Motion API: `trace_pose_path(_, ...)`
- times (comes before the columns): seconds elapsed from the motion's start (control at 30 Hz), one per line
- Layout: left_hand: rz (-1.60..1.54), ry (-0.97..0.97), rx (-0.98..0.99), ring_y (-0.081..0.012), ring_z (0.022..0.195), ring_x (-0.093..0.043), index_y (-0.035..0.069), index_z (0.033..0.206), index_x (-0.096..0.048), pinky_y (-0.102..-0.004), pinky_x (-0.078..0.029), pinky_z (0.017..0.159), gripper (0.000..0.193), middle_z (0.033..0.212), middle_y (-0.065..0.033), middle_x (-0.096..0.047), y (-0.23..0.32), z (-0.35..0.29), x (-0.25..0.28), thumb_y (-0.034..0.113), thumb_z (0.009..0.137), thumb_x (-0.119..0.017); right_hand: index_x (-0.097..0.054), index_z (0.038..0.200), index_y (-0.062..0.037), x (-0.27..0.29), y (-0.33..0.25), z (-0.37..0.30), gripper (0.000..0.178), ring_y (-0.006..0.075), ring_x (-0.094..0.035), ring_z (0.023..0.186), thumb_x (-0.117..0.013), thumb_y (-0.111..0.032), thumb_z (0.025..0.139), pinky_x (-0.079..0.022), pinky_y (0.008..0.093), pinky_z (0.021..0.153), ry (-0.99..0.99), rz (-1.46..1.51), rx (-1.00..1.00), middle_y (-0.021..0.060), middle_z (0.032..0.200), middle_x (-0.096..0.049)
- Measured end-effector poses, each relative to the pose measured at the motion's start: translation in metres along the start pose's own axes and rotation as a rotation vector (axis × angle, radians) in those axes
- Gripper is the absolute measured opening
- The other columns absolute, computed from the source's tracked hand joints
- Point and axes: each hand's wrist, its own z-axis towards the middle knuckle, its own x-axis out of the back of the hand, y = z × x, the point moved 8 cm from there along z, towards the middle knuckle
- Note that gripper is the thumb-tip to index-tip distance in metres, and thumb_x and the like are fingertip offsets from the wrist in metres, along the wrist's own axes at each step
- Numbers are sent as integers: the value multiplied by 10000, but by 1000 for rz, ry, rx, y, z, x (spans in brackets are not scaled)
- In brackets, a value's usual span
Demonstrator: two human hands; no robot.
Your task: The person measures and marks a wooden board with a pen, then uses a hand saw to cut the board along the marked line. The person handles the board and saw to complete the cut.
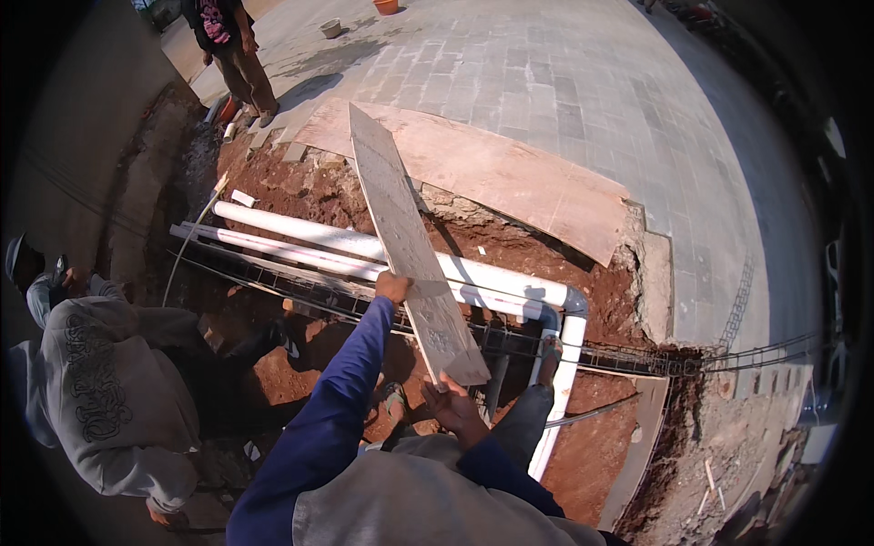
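A long, narrow wooden board (405,227) slants up and away in front of me, its near end by my lap. My left hand (394,287) is closed on the board's left edge, partway along. At the near end my right hand (455,409) grips the lower corner, thumb and fingers around the edge. Behind the board run thick white pipes (501,277), partly hidden by it. A grey elbow (574,302) joins one of them to a white pipe that comes back toward me.
Steel rebar caging (619,357) crosses the red-earth trench. A wide plywood sheet (510,164) lies along the far edge, on grey paving (564,91). One co-worker in a grey hoodie (118,382) bends at left; another person (232,55) stands at far left.
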Motion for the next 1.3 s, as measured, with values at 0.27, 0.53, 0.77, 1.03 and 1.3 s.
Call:
trace_pose_path(0.27,-167,-204,-60,-305,836,-705,-155,1121,-513,-381,-589,759,379,1027,-238,-676,-20,-31,65,-7,792,-626,-650,1095,-3,-24,21,-61,731,245,-713,814,-466,-692,934,-588,387,719,-83,-1478,-725,102,802,-694)
trace_pose_path(0.53,376,-200,-318,-251,772,-669,-89,1039,-648,-370,-535,725,373,885,-182,-707,62,-124,106,165,770,-696,-408,1433,78,-174,-146,48,1030,402,-455,1343,-535,-760,848,-386,460,1095,73,-1719,530,322,1430,-451)
trace_pose_path(0.77,787,-165,-677,-428,768,-651,-120,1122,-599,-494,-515,728,438,738,-283,-622,86,-230,105,69,736,-683,-39,1534,76,-289,-160,108,1352,446,-307,1424,-585,-851,716,-380,597,1080,68,-1432,491,338,1551,-202)
trace_pose_path(1.03,1121,-190,-1124,-370,1279,-502,-35,1420,-421,-476,-399,1075,695,1432,-233,-487,-18,-279,46,85,782,-667,-589,1101,140,-76,-285,74,405,355,-665,955,-725,23,738,-495,504,924,341,-750,947,168,985,-677)
trace_pose_path(1.3,1036,-526,-959,-384,1284,-471,72,1348,-568,-506,-330,1109,619,1460,-138,-489,-63,-274,53,382,837,-725,-571,1157,7,41,-190,-4,318,203,-670,875,-687,-48,866,-556,350,702,115,-323,662,87,1023,-659)
